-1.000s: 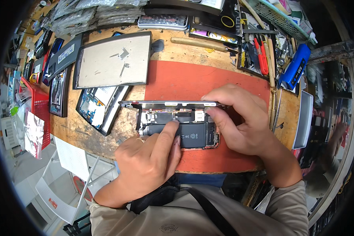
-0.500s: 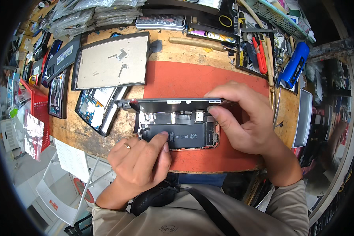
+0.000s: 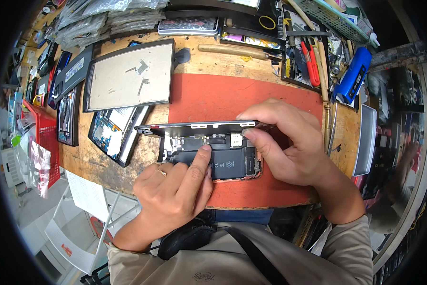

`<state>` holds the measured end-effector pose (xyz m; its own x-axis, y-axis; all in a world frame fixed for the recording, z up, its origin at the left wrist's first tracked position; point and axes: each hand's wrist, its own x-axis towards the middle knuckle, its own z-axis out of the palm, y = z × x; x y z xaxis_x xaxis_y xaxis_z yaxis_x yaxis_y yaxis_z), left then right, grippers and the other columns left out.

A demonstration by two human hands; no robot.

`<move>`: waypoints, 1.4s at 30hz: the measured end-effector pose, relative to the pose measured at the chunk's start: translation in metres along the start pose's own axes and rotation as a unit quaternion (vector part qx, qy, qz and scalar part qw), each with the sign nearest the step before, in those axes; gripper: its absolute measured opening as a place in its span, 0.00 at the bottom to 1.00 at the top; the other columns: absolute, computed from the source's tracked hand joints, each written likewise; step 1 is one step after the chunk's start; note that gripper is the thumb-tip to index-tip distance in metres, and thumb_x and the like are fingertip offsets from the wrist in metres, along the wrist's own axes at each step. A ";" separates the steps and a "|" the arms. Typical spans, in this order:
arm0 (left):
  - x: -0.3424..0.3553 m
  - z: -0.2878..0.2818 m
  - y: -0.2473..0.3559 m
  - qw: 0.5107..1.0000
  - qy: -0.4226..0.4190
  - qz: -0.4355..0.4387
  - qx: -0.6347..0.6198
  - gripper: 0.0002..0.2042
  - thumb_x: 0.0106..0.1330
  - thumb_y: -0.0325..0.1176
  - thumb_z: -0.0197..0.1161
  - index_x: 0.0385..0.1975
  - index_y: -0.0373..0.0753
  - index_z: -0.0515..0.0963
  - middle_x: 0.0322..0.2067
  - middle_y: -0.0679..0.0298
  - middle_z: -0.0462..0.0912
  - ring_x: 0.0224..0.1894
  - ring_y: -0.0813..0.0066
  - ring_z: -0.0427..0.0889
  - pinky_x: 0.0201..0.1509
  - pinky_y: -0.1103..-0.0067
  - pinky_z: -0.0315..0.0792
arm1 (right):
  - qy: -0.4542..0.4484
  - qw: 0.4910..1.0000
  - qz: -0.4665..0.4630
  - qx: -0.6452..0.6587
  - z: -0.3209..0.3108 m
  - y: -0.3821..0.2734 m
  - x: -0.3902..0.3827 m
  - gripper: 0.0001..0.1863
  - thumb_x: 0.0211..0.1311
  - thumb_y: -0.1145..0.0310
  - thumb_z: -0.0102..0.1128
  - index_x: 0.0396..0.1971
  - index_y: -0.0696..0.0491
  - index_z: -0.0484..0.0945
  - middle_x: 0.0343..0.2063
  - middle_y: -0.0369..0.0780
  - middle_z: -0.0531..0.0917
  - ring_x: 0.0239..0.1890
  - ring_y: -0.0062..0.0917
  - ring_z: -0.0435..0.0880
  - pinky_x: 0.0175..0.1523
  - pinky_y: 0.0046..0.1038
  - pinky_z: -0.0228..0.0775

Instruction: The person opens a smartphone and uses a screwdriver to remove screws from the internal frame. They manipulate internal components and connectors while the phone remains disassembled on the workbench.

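At far left, a red plastic basket (image 3: 46,126) stands beside the wooden workbench (image 3: 75,156), with a white folding chair (image 3: 66,240) below it. On the bench's left side, a flat beige tray (image 3: 116,88) with a dark rim partly covers an opened device (image 3: 110,135) with blue circuitry.

Next comes my left hand (image 3: 175,190), entering from below with a ring on one finger. Its index finger stretches to the upper edge of a black battery (image 3: 230,166); the other fingers curl under, and I cannot tell whether they close on anything.

That battery sits inside an opened phone (image 3: 253,166), lying between my hands, mostly on a red mat (image 3: 213,95). Along the phone's far side, its dark screen panel (image 3: 175,129) stands tilted up on edge.

My right hand (image 3: 296,147) pinches that panel's right end between thumb and fingers, the phone's body below and left of this grip. Farther right rests a blue handheld device (image 3: 356,73).
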<state>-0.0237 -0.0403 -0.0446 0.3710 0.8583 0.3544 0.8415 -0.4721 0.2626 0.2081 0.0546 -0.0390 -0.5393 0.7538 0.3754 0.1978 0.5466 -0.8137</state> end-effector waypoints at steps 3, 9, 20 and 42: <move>0.002 -0.001 0.000 1.000 -0.008 0.002 0.011 0.21 0.56 0.29 0.73 0.53 0.34 0.87 0.17 0.70 0.67 0.15 0.76 0.67 0.22 0.75 0.60 | 0.002 1.000 0.002 0.002 -0.001 0.001 0.001 0.13 0.64 0.86 0.66 0.48 0.62 0.82 0.35 0.44 0.86 0.32 0.23 0.85 0.35 0.23 0.75; 0.001 -0.002 0.003 1.000 -0.013 -0.003 0.020 0.22 0.56 0.29 0.73 0.53 0.34 0.87 0.17 0.70 0.67 0.15 0.76 0.67 0.22 0.75 0.60 | 0.001 1.000 0.009 0.013 0.000 0.001 -0.001 0.13 0.65 0.87 0.65 0.48 0.63 0.82 0.35 0.43 0.86 0.32 0.21 0.85 0.35 0.22 0.75; 0.003 -0.007 0.006 0.999 -0.035 -0.017 0.003 0.24 0.51 0.27 0.71 0.52 0.34 0.87 0.17 0.69 0.68 0.17 0.73 0.69 0.25 0.74 0.64 | 0.000 0.999 0.032 0.022 0.001 0.000 -0.002 0.14 0.64 0.84 0.64 0.49 0.59 0.81 0.36 0.46 0.85 0.34 0.36 0.87 0.39 0.32 0.77; 0.001 0.000 0.004 0.999 -0.016 -0.008 0.041 0.25 0.56 0.30 0.72 0.58 0.36 0.86 0.17 0.71 0.67 0.15 0.75 0.66 0.23 0.74 0.59 | 0.009 1.000 -0.010 0.009 0.002 0.006 -0.002 0.12 0.65 0.85 0.65 0.48 0.62 0.82 0.35 0.43 0.86 0.34 0.27 0.85 0.40 0.27 0.76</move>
<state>-0.0200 -0.0416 -0.0432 0.3689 0.8720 0.3218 0.8763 -0.4417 0.1924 0.2085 0.0558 -0.0454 -0.5284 0.7488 0.4002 0.1723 0.5562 -0.8130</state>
